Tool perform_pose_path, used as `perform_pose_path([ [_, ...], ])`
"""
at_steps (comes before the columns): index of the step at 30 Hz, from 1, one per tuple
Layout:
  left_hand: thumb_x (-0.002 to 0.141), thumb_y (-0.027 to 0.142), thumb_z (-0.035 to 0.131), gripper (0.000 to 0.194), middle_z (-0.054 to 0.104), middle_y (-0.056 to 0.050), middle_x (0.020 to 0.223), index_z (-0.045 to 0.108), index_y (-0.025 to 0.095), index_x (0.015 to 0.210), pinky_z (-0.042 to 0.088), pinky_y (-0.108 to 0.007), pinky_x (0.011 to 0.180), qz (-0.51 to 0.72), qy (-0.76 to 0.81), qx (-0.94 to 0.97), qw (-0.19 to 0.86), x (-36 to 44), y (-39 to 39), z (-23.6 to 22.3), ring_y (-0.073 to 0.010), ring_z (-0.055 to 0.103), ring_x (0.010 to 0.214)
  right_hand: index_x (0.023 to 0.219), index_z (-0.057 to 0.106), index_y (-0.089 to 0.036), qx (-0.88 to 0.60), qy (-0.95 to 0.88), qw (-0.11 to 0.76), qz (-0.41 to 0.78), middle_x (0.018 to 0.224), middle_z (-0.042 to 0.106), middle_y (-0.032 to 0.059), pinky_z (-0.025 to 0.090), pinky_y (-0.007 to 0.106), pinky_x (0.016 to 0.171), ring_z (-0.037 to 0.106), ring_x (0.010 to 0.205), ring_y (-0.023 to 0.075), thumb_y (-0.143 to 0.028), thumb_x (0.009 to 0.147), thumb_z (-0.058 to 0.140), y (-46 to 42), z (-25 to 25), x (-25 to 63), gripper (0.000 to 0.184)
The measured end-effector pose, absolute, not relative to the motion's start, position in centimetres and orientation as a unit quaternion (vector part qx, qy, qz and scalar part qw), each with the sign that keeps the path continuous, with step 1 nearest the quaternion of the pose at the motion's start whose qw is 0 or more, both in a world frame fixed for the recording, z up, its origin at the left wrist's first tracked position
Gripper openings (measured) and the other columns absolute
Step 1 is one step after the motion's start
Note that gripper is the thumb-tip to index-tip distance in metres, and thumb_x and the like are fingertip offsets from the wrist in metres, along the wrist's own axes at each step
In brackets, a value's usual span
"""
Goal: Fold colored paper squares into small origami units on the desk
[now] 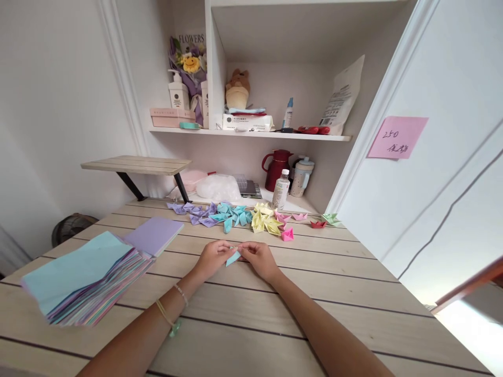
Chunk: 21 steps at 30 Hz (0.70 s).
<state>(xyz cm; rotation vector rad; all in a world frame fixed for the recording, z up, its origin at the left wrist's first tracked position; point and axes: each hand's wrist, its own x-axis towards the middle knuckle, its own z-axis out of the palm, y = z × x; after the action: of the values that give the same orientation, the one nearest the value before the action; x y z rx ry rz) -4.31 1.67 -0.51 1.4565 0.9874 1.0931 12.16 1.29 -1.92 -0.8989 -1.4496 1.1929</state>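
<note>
Between my two hands is a small piece of folded light-blue paper (232,258), pinched by its upper edge. My left hand (214,257) grips it from the left, thumb and fingertips pressed together. From the right, my right hand (259,258) pinches it close to the left fingertips. The fingers cover the top of the paper. Beyond the hands lies a row of folded paper boats: purple boats (202,214), blue boats (231,213), yellow boats (267,220), pink boats (287,234), a red boat (318,224) and a green boat (331,219).
At left rests a thick stack of coloured paper (78,277) beside a purple paper pad (155,234). A small raised shelf (137,164) stands at the table's back left. Along the back are a clear bottle (280,191), a red jug (277,170) and a light tumbler (302,178).
</note>
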Motion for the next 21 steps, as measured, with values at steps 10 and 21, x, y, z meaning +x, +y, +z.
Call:
perform_pose_path([
  [10, 0.058, 0.034, 0.074, 0.03, 0.068, -0.005, 0.064, 0.061, 0.013, 0.074, 0.05, -0.025, 0.056, 0.51, 0.421, 0.523, 0.537, -3.7, 1.1, -0.3, -0.0161, 0.064, 0.058, 0.073, 0.06, -0.017, -0.41, -0.587, 0.535, 0.447, 0.06, 0.061, 0.0006, 0.047, 0.026, 0.056, 0.057, 0.057, 0.0151, -0.05, 0.072, 0.057, 1.1, -1.5, 11.7, 0.033],
  [21, 0.059, 0.032, 0.073, 0.029, 0.067, -0.004, 0.062, 0.054, 0.015, 0.072, 0.052, -0.029, 0.06, 0.445, 0.396, 0.572, 0.564, -2.2, -0.2, -0.7, -0.0198, 0.067, 0.063, 0.066, 0.052, -0.02, -0.518, -0.666, 0.51, 0.167, 0.054, 0.053, 0.0007, 0.03, 0.024, 0.049, 0.045, 0.049, 0.0144, -0.045, 0.085, 0.038, 0.4, -1.2, 11.6, 0.034],
])
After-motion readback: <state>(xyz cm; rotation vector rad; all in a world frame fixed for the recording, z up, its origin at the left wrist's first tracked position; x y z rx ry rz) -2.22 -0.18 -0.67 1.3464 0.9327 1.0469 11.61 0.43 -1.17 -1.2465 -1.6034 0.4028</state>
